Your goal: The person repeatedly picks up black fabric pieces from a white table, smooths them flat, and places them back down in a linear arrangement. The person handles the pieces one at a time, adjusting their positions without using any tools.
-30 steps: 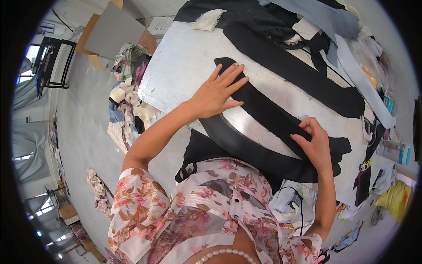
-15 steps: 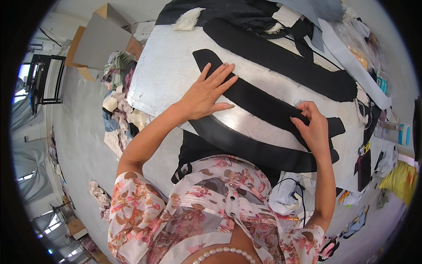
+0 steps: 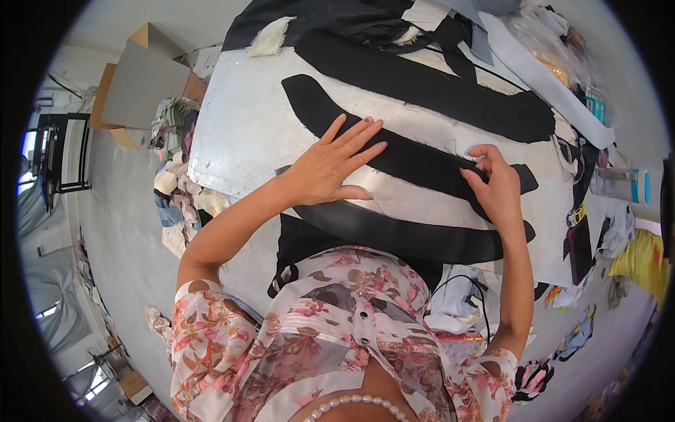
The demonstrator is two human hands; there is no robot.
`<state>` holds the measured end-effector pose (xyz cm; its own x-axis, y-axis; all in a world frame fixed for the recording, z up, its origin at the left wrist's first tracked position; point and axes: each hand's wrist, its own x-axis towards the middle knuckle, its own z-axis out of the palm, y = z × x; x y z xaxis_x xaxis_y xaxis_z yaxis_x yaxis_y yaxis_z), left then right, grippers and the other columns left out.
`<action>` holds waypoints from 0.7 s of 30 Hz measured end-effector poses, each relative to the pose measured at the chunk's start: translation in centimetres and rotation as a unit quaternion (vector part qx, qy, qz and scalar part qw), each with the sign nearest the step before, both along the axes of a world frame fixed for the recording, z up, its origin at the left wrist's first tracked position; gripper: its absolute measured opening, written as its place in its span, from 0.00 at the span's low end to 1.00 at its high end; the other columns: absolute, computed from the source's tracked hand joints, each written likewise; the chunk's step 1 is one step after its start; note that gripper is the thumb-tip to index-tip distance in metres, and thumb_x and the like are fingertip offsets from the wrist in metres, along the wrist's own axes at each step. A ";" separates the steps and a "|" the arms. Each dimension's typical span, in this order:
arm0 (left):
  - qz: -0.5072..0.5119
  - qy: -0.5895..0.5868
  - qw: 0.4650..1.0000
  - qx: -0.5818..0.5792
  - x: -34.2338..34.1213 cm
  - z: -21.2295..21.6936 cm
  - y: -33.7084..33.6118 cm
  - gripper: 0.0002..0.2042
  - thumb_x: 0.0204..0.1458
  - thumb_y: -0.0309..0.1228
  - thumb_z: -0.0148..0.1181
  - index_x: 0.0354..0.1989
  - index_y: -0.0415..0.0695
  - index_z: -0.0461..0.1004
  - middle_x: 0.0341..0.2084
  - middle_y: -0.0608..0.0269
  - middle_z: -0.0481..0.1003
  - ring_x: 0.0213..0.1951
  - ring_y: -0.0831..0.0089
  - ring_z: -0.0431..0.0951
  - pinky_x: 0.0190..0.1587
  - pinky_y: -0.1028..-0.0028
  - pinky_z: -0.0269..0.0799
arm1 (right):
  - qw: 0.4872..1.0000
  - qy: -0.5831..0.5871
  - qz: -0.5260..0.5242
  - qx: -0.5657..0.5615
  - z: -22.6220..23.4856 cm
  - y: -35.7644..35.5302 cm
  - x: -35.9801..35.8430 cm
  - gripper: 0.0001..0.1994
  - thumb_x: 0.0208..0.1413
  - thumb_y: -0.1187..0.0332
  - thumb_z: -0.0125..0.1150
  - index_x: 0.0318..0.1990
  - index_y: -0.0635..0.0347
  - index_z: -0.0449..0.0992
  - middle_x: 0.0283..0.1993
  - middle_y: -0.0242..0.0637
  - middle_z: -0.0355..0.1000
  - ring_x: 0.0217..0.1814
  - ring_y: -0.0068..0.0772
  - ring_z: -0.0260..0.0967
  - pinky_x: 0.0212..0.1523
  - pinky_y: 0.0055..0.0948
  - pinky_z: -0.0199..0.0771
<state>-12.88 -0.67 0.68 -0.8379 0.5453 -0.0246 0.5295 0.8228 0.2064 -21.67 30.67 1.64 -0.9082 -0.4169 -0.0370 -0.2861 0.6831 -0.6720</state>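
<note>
Floor: grey, down the left side of the frame; I look at it through the head camera from far off.
Table: pale and shiny, across the middle and upper part of the frame.
Flowery shirt: on the person, at the bottom middle.
Dark cloth: bunched up at the top of the frame.
Far strip: long and black, from the upper middle to the upper right.
Middle strip: long, black and a bit bent. I see it on the table, from the upper middle down to right of the centre. Its right end is partly hidden.
Near strip: dark and curved, just above the shirt.
Box: brown and grey, with its flaps up, at the upper left.
Cloth heap: scraps of many colours, left of the table.
Left hand: palm down near the centre, fingers spread apart, tips on the middle strip. The thumb sticks out over bare table.
Right hand: right of the centre, thumb and first finger bent at the middle strip's top edge. I can't tell if they pinch it.
Cream scrap: fluffy-edged, top left of the table.
Necklace: white beads, bottom edge.
</note>
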 end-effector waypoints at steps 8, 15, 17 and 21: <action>0.022 0.012 0.999 -0.026 0.2 0.2 0.5 0.44 0.54 0.67 0.41 0.71 0.44 0.53 0.73 0.50 0.45 0.74 0.54 0.42 0.73 0.48 0.31 | 0.999 0.035 -0.001 0.034 -0.5 -0.3 0.1 0.18 0.47 0.70 0.71 0.45 0.56 0.71 0.25 0.37 0.70 0.25 0.40 0.70 0.29 0.34 0.67; -0.076 -0.005 0.997 0.019 -1.6 -0.8 4.3 0.44 0.52 0.70 0.38 0.71 0.49 0.55 0.73 0.51 0.44 0.74 0.53 0.42 0.72 0.45 0.28 | 0.998 0.025 0.008 0.051 0.3 0.6 -0.1 0.20 0.45 0.70 0.72 0.46 0.55 0.72 0.25 0.35 0.71 0.26 0.39 0.70 0.31 0.34 0.68; -0.077 -0.011 0.997 0.011 -1.7 -0.8 3.7 0.46 0.51 0.71 0.39 0.71 0.50 0.54 0.73 0.51 0.44 0.74 0.54 0.42 0.72 0.45 0.28 | 0.999 -0.028 -0.002 0.022 0.1 2.6 -1.0 0.21 0.44 0.71 0.72 0.46 0.55 0.72 0.26 0.35 0.71 0.27 0.37 0.71 0.31 0.34 0.68; -0.071 -0.007 0.997 -0.008 -1.8 -0.3 3.9 0.45 0.51 0.70 0.42 0.71 0.50 0.55 0.73 0.52 0.45 0.74 0.54 0.43 0.72 0.45 0.29 | 0.999 -0.023 -0.020 0.013 0.2 3.8 -1.4 0.21 0.43 0.72 0.72 0.46 0.55 0.73 0.26 0.34 0.72 0.28 0.36 0.71 0.32 0.33 0.69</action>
<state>-14.64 3.25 0.41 -0.7519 0.6576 -0.0461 0.6376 0.7432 0.2025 -23.11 34.43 1.89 -0.9214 -0.3782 -0.0894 -0.2274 0.7112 -0.6652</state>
